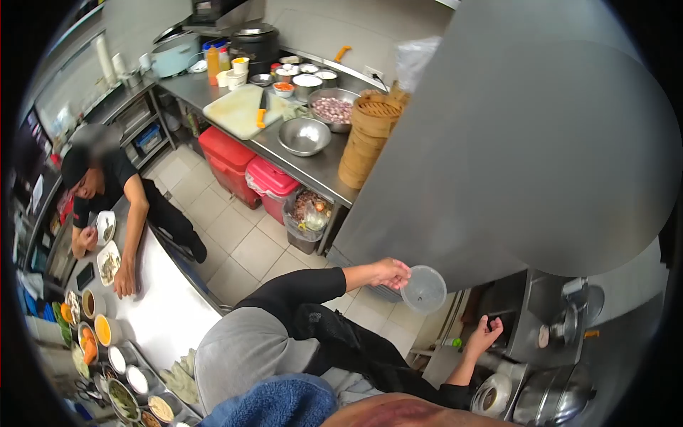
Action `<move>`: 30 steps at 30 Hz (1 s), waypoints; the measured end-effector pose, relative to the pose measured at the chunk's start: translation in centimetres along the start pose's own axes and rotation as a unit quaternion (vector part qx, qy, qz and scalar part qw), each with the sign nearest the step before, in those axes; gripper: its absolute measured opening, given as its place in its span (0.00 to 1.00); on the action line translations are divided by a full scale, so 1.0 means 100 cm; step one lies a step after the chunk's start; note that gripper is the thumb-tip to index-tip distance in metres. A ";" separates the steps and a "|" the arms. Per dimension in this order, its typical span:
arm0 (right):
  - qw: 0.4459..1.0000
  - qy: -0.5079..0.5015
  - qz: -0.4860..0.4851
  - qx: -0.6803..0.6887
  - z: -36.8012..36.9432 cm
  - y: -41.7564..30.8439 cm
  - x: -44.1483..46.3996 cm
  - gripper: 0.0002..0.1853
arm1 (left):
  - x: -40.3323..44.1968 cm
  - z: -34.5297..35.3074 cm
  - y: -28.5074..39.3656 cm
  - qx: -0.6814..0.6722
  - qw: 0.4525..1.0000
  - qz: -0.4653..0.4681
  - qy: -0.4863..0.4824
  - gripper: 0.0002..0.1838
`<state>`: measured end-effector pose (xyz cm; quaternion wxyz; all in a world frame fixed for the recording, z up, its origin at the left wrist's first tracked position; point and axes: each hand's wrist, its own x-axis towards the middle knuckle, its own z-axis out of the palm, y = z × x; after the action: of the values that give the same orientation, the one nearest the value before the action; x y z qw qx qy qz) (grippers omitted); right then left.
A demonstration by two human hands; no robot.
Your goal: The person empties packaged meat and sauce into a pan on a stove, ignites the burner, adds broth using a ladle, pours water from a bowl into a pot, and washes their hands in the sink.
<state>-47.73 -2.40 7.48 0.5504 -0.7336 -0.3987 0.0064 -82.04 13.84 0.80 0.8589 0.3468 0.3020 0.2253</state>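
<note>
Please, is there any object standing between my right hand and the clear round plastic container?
Nothing visible stands between them: an open gap separates the right hand from the clear round plastic container, which the left hand holds at its edge.

No text, label, brand, number or sign can be read. A small pale mark is noted on the black apron [334, 334], just past six o'clock; its content cannot be made out. A small red mark is noted on the co-worker's black sleeve [81, 211], at nine o'clock; it is likewise too small to be resolved.
</note>
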 end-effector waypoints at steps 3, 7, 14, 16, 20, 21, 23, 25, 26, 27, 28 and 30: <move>0.999 0.019 0.013 0.043 -0.030 0.039 0.001 0.25 | 0.017 0.007 -0.010 -0.015 0.996 0.030 -0.078 0.11; 0.989 0.095 0.077 -0.088 -0.109 0.110 -0.026 0.20 | 0.043 0.061 -0.009 0.038 0.996 -0.058 -0.063 0.10; 0.904 0.297 0.300 -0.060 -0.285 0.195 -0.125 0.06 | 0.144 0.182 -0.066 0.137 0.974 -0.153 -0.099 0.10; 0.869 0.336 0.360 -0.048 -0.312 0.208 -0.127 0.07 | 0.181 0.209 -0.077 0.143 0.972 -0.162 -0.096 0.10; 0.844 0.313 0.436 -0.021 -0.350 0.243 -0.131 0.09 | 0.263 0.271 -0.119 0.175 0.960 -0.162 -0.148 0.11; 0.850 0.304 0.428 0.038 -0.354 0.263 -0.130 0.09 | 0.285 0.287 -0.126 0.178 0.961 -0.164 -0.138 0.11; 0.838 0.297 0.445 0.110 -0.353 0.282 -0.114 0.11 | 0.320 0.323 -0.132 0.178 0.965 -0.155 -0.113 0.13; 0.899 0.170 0.404 -0.006 -0.346 0.321 -0.109 0.09 | 0.372 0.344 -0.142 0.144 0.965 -0.155 -0.158 0.13; 0.922 0.061 0.322 -0.204 -0.341 0.350 -0.112 0.09 | 0.400 0.349 -0.145 0.138 0.956 -0.174 -0.190 0.13; 0.906 0.006 0.219 -0.363 -0.337 0.380 -0.114 0.09 | 0.438 0.352 -0.148 0.134 0.932 -0.200 -0.270 0.14; 0.802 0.068 0.182 -0.565 -0.318 0.360 -0.099 0.06 | 0.474 0.356 -0.153 0.131 0.901 -0.223 -0.350 0.15; 0.794 0.236 0.119 -0.548 -0.301 0.364 -0.086 0.08 | 0.495 0.409 -0.150 0.409 0.803 -0.051 -0.429 0.19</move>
<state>-19.03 -34.40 -13.92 0.1281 -0.9328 -0.1027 -0.3209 -16.34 14.72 -4.56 0.6894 0.7114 -0.0163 -0.1354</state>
